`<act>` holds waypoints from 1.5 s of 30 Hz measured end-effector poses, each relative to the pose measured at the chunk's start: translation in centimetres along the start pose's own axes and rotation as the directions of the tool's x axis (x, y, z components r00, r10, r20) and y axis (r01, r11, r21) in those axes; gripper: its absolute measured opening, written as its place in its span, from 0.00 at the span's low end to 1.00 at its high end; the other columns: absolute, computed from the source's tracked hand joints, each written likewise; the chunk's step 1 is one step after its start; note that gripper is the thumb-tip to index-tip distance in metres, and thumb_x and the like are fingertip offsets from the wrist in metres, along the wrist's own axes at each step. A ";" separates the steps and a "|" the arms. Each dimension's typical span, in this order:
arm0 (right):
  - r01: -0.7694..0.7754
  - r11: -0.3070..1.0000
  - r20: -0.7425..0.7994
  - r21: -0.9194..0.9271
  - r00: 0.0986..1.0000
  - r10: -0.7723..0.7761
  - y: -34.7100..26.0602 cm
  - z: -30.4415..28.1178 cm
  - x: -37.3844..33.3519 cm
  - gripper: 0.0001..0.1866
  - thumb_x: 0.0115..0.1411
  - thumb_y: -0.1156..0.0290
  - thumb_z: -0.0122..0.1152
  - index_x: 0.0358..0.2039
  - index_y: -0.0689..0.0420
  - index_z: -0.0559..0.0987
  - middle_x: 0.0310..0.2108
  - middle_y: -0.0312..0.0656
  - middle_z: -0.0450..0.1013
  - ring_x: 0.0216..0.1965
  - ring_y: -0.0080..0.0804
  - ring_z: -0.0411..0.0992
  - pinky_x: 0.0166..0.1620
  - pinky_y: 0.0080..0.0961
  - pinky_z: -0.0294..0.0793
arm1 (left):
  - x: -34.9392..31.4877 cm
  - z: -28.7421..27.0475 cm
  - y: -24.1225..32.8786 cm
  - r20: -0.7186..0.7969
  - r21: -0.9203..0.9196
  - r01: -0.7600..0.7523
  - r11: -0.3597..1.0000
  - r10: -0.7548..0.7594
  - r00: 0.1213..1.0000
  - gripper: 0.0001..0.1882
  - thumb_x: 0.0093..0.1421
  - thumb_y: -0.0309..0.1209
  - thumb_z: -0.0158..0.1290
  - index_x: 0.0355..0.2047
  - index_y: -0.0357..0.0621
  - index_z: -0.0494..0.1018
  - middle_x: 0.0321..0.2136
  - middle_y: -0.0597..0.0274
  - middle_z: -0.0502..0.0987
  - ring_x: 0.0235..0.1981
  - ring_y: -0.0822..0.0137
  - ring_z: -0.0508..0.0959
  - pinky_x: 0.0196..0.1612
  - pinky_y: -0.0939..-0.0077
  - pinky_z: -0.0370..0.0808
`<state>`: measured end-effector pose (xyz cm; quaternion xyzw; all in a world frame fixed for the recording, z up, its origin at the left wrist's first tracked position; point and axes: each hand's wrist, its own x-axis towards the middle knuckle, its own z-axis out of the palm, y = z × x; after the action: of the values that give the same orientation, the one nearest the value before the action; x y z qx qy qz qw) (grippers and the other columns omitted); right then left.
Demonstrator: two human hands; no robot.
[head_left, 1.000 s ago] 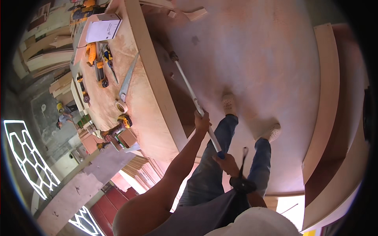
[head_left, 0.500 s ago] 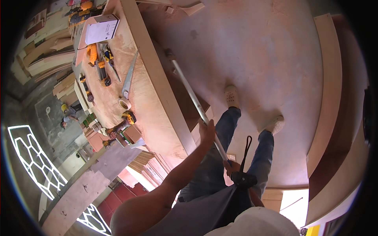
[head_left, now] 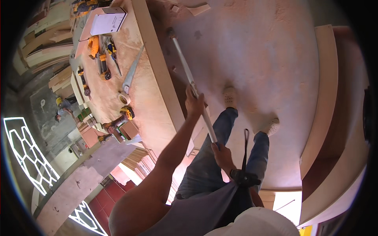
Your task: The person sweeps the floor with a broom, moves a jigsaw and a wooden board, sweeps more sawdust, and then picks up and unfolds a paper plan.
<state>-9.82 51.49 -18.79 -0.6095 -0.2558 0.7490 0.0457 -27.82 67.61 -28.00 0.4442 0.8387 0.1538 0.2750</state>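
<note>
Floor (head_left: 267, 59): grey with pinkish patches, perhaps dust; same stretch as in the two earlier views, framing only slightly shifted. Workbench (head_left: 146, 103) along its left side, with the curved wooden panel (head_left: 325, 86) well apart on the right; neither has changed place.

White pole (head_left: 183, 61): main change. Over the last half second it has slid forward, away from the body and alongside the bench base. Its dark head (head_left: 171, 31) now lies well beyond the small wood chip (head_left: 174, 68) that it was nearer to before, and closer to the wood offcuts (head_left: 199, 9) at the top. Head type not clear in the shadow; a brush is likely. Reading: a forward stroke, reaching a farther part of the floor by the bench.

Left hand (head_left: 194, 103): carried forward with the pole, arm straighter than before; fingers curled round the shaft, partway along it. Right hand (head_left: 223, 157): also farther forward, closed about the pole near its rear end; exact finger placement not clear. Black wrist device (head_left: 245, 178) on that arm, its loop standing clear of the pole.
</note>
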 end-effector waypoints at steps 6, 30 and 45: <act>0.157 0.982 -0.096 -0.109 0.981 -0.168 -5.6 -2.3 -2.5 0.22 0.64 0.56 0.60 0.50 0.61 0.75 0.27 0.52 0.78 0.32 0.51 0.80 0.38 0.44 0.76 | 9.0 1.2 1.8 0.286 -0.134 0.174 0.976 -0.130 0.949 0.30 0.57 0.36 0.59 0.60 0.45 0.67 0.32 0.51 0.81 0.33 0.58 0.84 0.33 0.64 0.79; 0.228 0.885 0.035 -0.405 0.971 -0.234 2.7 -6.6 -4.6 0.22 0.54 0.63 0.68 0.47 0.61 0.77 0.33 0.61 0.77 0.38 0.64 0.77 0.38 0.48 0.77 | -6.3 0.1 -3.4 0.033 -0.317 0.510 0.800 -0.528 0.848 0.43 0.64 0.38 0.53 0.74 0.54 0.43 0.37 0.43 0.80 0.24 0.54 0.83 0.31 0.61 0.82; -0.008 1.000 -0.309 0.010 0.951 0.011 7.3 -11.7 -6.4 0.15 0.58 0.62 0.68 0.39 0.60 0.79 0.20 0.36 0.71 0.22 0.25 0.69 0.28 0.28 0.69 | -6.8 13.1 6.4 0.303 -0.074 -0.136 0.988 0.152 0.941 0.55 0.59 0.29 0.52 0.74 0.43 0.24 0.56 0.32 0.69 0.38 0.40 0.82 0.44 0.59 0.82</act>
<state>4.51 46.54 -17.76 -0.7200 -0.2393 0.6459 0.0842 -12.67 65.66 -33.10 0.5156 0.7464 0.1242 0.4020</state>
